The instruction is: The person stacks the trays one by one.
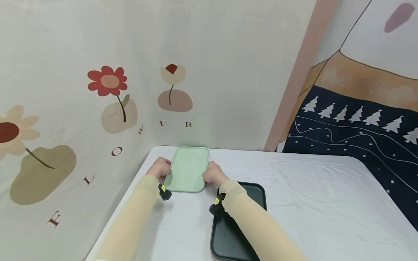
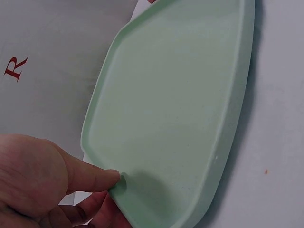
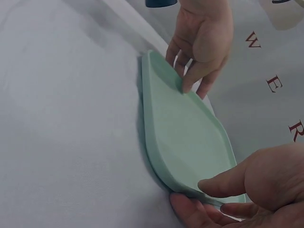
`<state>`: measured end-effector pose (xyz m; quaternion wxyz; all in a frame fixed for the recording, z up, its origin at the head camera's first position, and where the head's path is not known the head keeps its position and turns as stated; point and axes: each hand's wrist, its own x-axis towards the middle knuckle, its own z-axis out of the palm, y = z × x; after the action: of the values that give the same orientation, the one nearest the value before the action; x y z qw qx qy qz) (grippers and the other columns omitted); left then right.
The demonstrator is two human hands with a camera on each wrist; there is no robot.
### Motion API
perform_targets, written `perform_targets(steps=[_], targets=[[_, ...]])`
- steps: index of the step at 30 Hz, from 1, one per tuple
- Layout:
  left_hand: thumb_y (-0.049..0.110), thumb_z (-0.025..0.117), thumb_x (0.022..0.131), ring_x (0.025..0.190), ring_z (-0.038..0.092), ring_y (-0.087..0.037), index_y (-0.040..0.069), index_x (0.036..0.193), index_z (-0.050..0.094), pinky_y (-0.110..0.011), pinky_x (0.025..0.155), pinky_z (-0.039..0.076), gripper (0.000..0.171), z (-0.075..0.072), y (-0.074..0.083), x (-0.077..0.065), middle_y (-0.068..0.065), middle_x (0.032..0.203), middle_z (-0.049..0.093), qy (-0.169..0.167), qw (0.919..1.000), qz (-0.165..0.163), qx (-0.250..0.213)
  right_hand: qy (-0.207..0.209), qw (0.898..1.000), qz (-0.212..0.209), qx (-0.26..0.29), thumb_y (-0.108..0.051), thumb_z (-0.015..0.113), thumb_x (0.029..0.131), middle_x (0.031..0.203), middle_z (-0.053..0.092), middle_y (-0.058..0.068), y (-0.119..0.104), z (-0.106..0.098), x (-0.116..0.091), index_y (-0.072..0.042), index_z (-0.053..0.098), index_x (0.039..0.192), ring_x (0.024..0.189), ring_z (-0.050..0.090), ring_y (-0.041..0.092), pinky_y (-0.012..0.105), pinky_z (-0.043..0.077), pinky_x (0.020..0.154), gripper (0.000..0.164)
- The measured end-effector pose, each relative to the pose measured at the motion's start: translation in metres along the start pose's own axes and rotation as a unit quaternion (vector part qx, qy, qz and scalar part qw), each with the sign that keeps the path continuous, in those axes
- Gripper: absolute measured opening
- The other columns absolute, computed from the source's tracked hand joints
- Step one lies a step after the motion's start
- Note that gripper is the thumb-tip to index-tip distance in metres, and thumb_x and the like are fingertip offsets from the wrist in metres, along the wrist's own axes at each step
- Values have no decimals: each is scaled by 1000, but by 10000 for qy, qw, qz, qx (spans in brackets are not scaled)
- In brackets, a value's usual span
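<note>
A light green rectangular tray [image 1: 187, 170] with a low raised rim lies near the far left corner of the white table. My left hand [image 1: 160, 168] grips its left side, thumb over the rim and fingers underneath, as the left wrist view of the tray [image 2: 166, 95] shows. On the opposite side my right hand [image 1: 214, 174] pinches the rim the same way; in the right wrist view its thumb [image 3: 223, 183] lies on top with fingers below. A dark green tray [image 1: 233, 235] sits nearer to me, partly hidden under my right forearm.
The white-covered table [image 1: 313, 195] stretches away to the right. A fabric wall with printed flowers and letters [image 1: 228, 72] rises along the table's left and back edges. A dark printed cloth [image 1: 352, 130] hangs at the right.
</note>
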<state>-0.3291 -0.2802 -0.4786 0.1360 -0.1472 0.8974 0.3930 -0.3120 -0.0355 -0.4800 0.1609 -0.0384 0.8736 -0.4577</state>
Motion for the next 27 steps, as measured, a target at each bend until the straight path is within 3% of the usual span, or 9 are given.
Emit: perform_targets(steps=[8,14,20,27], targets=[[-11,47,94,104,67,-35,-12,143,53,-46,81,64,50,1,-2,1,-30,133,59,45,10000,61,13,12,9999,99,48,14,59,88,91,61,15,-1,4,1,3,55,99,68,68,24,34,62,59,16],[-12,46,91,104,65,-34,-10,143,53,-43,79,63,53,1,-3,-1,-29,134,58,104,9999,103,-40,-42,9984,202,527,16,57,87,92,61,15,-2,4,1,4,55,102,70,71,25,36,63,59,19],[-11,51,89,102,65,-34,-9,144,52,-43,84,62,55,-4,1,-5,-28,131,60,148,9997,192,81,-124,9936,159,1114,19,54,82,93,69,18,-3,-1,-3,4,58,96,73,76,30,43,65,63,20],[-8,52,90,104,66,-32,-8,147,50,-43,88,59,57,-11,8,-9,-26,131,62,182,9991,307,221,-215,9925,21,1204,19,52,84,97,64,18,-6,-9,-8,4,55,97,76,74,29,46,65,68,20]])
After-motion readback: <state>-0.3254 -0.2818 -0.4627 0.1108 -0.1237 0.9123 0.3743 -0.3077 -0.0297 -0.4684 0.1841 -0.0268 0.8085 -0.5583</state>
